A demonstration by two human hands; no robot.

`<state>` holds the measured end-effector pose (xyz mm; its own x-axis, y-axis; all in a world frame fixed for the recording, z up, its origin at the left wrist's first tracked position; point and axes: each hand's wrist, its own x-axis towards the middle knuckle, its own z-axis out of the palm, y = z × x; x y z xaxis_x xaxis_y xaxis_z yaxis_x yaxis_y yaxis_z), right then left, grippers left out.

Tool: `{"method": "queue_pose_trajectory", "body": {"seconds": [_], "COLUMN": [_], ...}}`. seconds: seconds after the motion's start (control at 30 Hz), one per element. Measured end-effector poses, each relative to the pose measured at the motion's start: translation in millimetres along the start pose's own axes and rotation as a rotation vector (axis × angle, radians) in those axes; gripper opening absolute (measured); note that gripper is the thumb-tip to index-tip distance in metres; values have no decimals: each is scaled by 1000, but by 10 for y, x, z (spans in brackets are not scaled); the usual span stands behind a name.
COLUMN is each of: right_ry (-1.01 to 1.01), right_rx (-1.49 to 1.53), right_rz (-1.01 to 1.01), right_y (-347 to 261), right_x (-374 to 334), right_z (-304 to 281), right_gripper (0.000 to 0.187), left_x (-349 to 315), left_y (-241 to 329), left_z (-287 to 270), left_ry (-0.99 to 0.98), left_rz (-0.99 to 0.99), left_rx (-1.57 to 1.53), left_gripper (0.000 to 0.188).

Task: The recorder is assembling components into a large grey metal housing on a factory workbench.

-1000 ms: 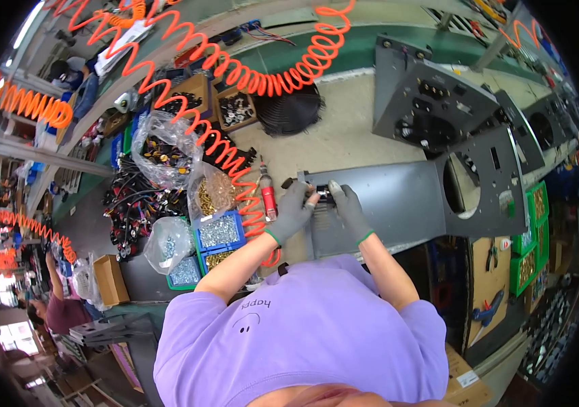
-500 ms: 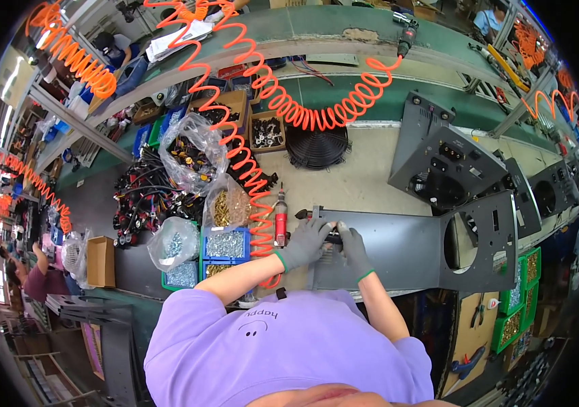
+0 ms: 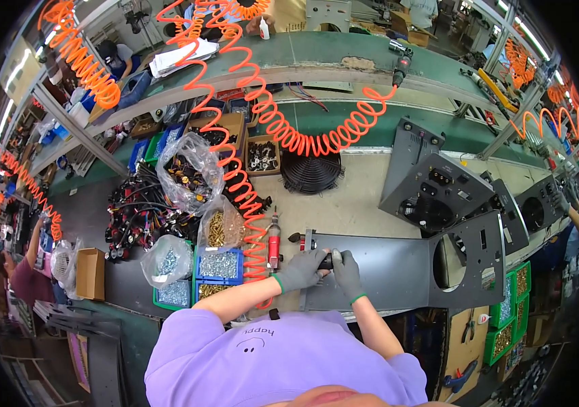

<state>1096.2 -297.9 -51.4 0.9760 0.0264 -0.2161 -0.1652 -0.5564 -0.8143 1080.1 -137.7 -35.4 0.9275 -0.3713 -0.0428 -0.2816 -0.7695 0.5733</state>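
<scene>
Both my gloved hands are over the left end of a dark grey bent sheet-metal panel (image 3: pixel 391 261). My left hand (image 3: pixel 303 270), fingers curled, grips a small black part (image 3: pixel 327 262) from its left. On the other side of that part, my right hand (image 3: pixel 348 277) is closed with its fingertips against it; its exact kind cannot be made out. A dark knob-like piece (image 3: pixel 296 237) sticks out at the panel's far left corner. Left of the panel stands a red air screwdriver (image 3: pixel 274 245), with an orange coiled hose (image 3: pixel 255 247) beside it.
Blue bins of screws (image 3: pixel 220 263), bagged fittings (image 3: pixel 218 229) and a cable heap (image 3: pixel 140 217) lie left. A black round fan grille (image 3: pixel 312 173) sits behind. Grey panels with sockets (image 3: pixel 435 190) lean at far right. Another air tool (image 3: pixel 401 68) hangs above. A co-worker's hand (image 3: pixel 564 203) shows right.
The whole view has tilted, so the bench sits lower in the picture. My hands have drawn slightly nearer me over the panel, and the black part shows more clearly between them.
</scene>
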Motion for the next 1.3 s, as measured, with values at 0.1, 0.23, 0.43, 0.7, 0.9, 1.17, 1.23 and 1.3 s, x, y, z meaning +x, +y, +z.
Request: {"method": "queue_pose_trajectory", "body": {"seconds": [0.1, 0.23, 0.43, 0.7, 0.9, 1.17, 1.23, 1.3], "right_ry": [-45, -21, -379, -410, -306, -143, -321, -509], "right_rx": [-37, -3, 104, 62, 157, 119, 112, 172], "right_rz": [-69, -366, 178, 32, -201, -550, 20, 210], "right_y": [-23, -33, -24, 49, 52, 232, 334, 95], "right_x": [-66, -155, -118, -134, -264, -303, -252, -280], "right_z": [-70, -113, -235, -171, -137, -47, -17, -126], "right_gripper": [46, 43, 34, 40, 43, 42, 42, 39], "left_x": [-2, -52, -112, -170, -210, -251, -251, -263], "left_y": [10, -105, 13, -92, -99, -92, -91, -106], "left_z": [-55, -28, -231, -136, -145, -68, -69, -53], "left_ry": [-64, -96, -238, -199, -218, -232, -213, -230], "left_rz": [-29, -71, -81, -70, -83, -110, -54, -75], "left_rx": [-138, -370, -184, -178, -145, -133, -128, -127], "left_gripper": [58, 57, 57, 57, 56, 54, 51, 51]}}
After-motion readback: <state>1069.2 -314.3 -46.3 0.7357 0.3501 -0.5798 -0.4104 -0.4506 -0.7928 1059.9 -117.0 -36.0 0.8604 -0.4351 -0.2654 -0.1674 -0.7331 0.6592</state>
